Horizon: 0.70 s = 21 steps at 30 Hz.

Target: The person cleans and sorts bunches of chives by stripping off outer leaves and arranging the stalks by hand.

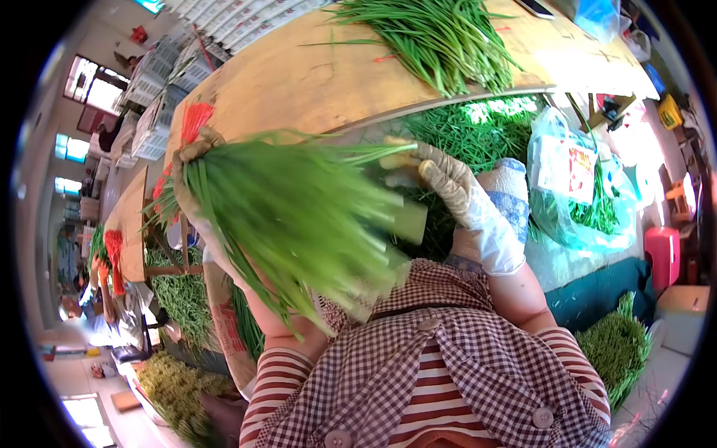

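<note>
My left hand point(199, 146), in a soiled glove, is closed round one end of a bunch of garlic chives point(284, 201). The long green leaves fan out to the right across my lap, smeared by motion at their tips. My right hand point(452, 187), in a stained glove with a white cuff, is raised at the right of the bunch. A few chive leaves point(366, 153) stretch from the bunch to its fingertips, which appear to pinch them. Red strips point(196, 121) show just behind my left hand.
Another pile of chives point(448, 45) lies on the wooden table point(299, 75), near a phone point(535, 7). Loose green leaves point(478, 127) cover the area below its edge. A plastic bag point(582, 179) stands right. Another person point(123, 313) sits far left, beside more red strips point(113, 257).
</note>
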{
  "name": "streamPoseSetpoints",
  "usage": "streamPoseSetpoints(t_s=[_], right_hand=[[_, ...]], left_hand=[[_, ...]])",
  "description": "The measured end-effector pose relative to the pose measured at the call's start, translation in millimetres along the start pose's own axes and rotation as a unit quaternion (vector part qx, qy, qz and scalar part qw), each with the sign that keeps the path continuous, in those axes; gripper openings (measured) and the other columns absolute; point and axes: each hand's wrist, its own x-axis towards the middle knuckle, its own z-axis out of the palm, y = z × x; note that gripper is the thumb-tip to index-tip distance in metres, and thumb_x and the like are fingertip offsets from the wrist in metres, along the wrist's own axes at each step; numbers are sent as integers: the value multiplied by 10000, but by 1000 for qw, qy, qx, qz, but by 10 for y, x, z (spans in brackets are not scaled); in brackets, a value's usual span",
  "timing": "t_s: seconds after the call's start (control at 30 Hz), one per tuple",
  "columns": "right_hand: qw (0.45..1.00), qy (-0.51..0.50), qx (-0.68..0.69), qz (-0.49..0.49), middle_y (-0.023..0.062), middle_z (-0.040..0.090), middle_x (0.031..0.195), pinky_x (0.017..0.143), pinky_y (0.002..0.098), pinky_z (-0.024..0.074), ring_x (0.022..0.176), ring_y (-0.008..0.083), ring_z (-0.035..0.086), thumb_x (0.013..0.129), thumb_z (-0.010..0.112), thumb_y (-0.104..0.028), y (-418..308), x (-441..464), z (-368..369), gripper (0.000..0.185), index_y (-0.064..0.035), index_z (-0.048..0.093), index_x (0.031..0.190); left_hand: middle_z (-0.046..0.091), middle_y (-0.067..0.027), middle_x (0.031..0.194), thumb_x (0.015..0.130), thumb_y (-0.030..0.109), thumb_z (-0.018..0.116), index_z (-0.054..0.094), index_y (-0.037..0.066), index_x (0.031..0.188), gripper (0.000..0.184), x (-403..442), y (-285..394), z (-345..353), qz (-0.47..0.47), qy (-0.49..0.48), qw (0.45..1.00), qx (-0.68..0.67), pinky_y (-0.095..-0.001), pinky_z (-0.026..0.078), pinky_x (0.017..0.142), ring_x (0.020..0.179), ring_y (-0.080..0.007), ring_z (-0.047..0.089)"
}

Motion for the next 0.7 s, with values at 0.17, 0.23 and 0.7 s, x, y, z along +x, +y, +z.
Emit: streamPoseSetpoints(t_s=[0.17, 0.23, 0.7], right_hand=[[974, 160, -158, 43, 95, 651, 1119, 910, 238, 454, 1012, 131, 586, 923, 608, -138, 280, 6, -209, 410, 25, 507, 1286], [979, 153, -126, 45, 101, 660, 1092, 894, 240, 466, 990, 125, 603, 921, 602, -104, 196, -25, -56, 341, 29, 556, 1232], [988, 69, -133, 45, 111, 664, 1079, 870, 236, 503, 948, 119, 628, 899, 621, -59, 42, -206, 798, 293, 42, 598, 1174]], left_hand=[[655, -79, 857, 967, 305, 441, 578, 73, 822, 306, -261, 298, 446, 51, 104, 986, 116, -425, 539, 831, 838, -205, 638], [660, -74, 864, 967, 310, 433, 581, 82, 827, 306, -263, 387, 344, 45, 74, 995, 46, -420, 542, 824, 831, -208, 641], [643, -38, 818, 964, 327, 384, 554, 132, 813, 299, -123, 549, -139, 40, 133, 988, -63, -372, 504, 726, 781, -214, 607]])
